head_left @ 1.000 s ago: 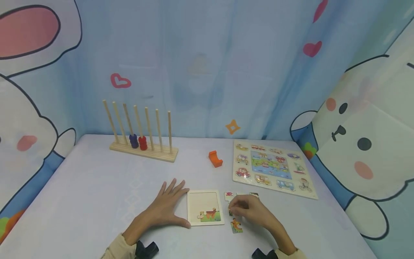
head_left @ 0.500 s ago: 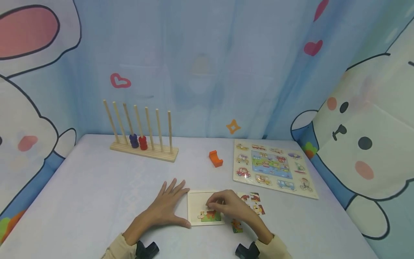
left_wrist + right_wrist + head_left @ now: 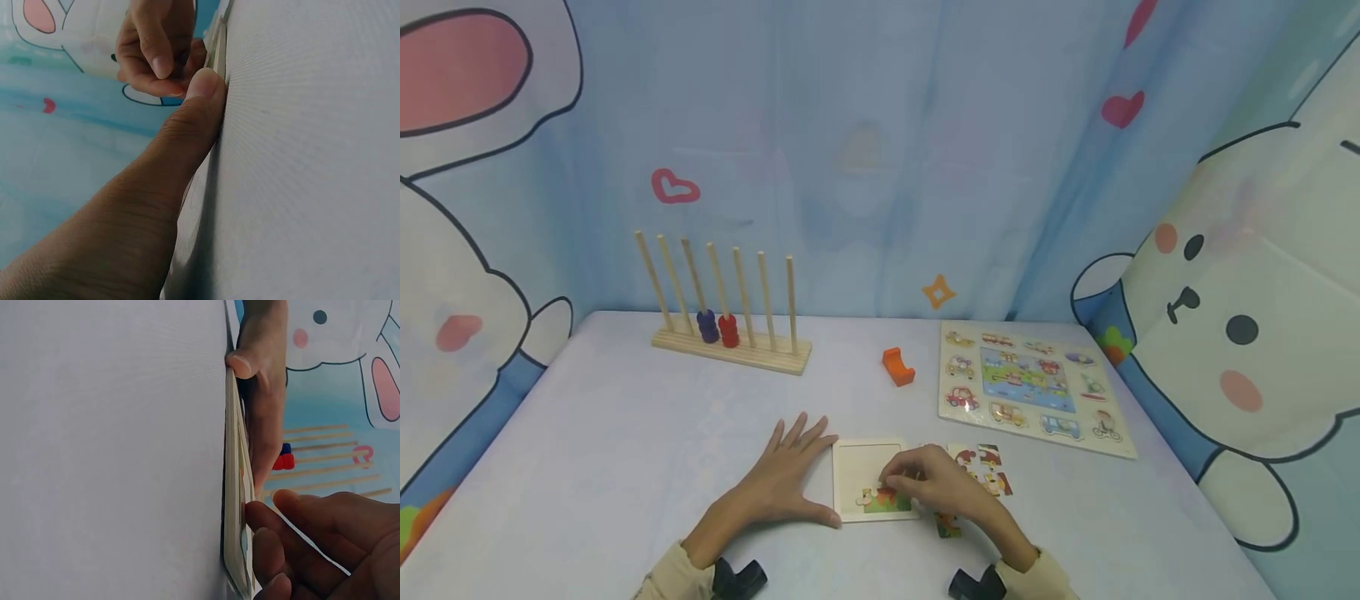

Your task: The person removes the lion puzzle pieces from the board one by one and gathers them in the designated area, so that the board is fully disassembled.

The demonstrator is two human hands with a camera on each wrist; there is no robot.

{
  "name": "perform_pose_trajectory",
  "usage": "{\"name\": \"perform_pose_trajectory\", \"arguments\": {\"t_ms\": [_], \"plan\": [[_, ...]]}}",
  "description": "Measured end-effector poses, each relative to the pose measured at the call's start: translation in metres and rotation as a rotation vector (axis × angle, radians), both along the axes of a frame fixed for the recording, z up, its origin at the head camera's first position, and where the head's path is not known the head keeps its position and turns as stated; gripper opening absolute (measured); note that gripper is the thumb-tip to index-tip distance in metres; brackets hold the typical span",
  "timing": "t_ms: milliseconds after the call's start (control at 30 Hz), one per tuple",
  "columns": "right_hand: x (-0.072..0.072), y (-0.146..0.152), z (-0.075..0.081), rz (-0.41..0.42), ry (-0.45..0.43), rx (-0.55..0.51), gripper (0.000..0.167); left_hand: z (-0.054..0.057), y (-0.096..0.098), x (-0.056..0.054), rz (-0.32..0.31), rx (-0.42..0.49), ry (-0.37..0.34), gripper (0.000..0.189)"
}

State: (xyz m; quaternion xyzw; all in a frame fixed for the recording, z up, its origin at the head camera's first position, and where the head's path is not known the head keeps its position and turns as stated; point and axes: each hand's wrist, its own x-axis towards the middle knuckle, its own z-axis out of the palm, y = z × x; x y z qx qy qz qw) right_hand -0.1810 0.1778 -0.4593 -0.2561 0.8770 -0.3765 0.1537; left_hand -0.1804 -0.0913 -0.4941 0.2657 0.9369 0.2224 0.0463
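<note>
A square wooden puzzle tray (image 3: pixel 856 465) lies flat in front of me. In its lower right part sit joined pieces (image 3: pixel 880 502) with a brown and white animal on green. My left hand (image 3: pixel 785 483) is spread flat at the tray's left side, its thumb (image 3: pixel 203 87) against the near left corner. Over the tray's right half, my right hand (image 3: pixel 934 481) has its thumb and fingers (image 3: pixel 262 519) brought together as in a pinch on a small puzzle piece, which the fingers mostly hide. Loose pieces (image 3: pixel 989 455) lie right of the tray; another piece (image 3: pixel 948 526) lies partly under the right wrist.
A picture puzzle board (image 3: pixel 1033 429) with vehicles lies at the back right. An orange curved block (image 3: pixel 898 367) stands behind the tray. At the back left is a wooden peg stand (image 3: pixel 737 353) with blue beads (image 3: pixel 708 327) and red beads (image 3: pixel 729 331). A printed curtain (image 3: pixel 850 167) encloses the table.
From the loose pieces, my right hand has moved left over the tray, then dipped slightly. The piece it was touching is gone from its spot. My left hand has stayed in place.
</note>
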Motion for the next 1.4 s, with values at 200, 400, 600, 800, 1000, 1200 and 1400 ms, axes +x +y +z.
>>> {"name": "perform_pose_trajectory", "arguments": {"t_ms": [200,400,600,800,1000,1200,1400], "plan": [[0.0014,-0.0020,0.0000,0.013,0.023,-0.002,0.010,0.0005,-0.0001,0.0002,0.000,-0.003,0.007,0.114],[0.0030,-0.0019,0.0007,0.033,0.004,-0.040,0.009,0.0004,-0.0001,0.0012,0.000,0.013,0.005,0.114],[0.0036,-0.0011,-0.0001,0.052,-0.040,-0.082,0.008,0.0019,0.0001,0.0025,0.001,0.021,0.004,0.114],[0.0039,0.0006,-0.0024,0.083,-0.049,-0.107,0.012,0.0034,0.0002,0.0036,0.001,0.031,-0.002,0.114],[0.0036,0.0025,-0.0037,0.118,-0.065,-0.125,0.016,0.0019,0.0000,0.0028,0.000,0.035,-0.004,0.114],[0.0036,0.0032,-0.0037,0.174,-0.074,-0.147,0.020,-0.0008,-0.0003,0.0012,-0.004,0.025,-0.004,0.113],[0.0050,0.0018,-0.0043,0.196,-0.049,-0.108,0.026,0.0007,-0.0007,0.0013,-0.006,0.024,0.010,0.114]]}}
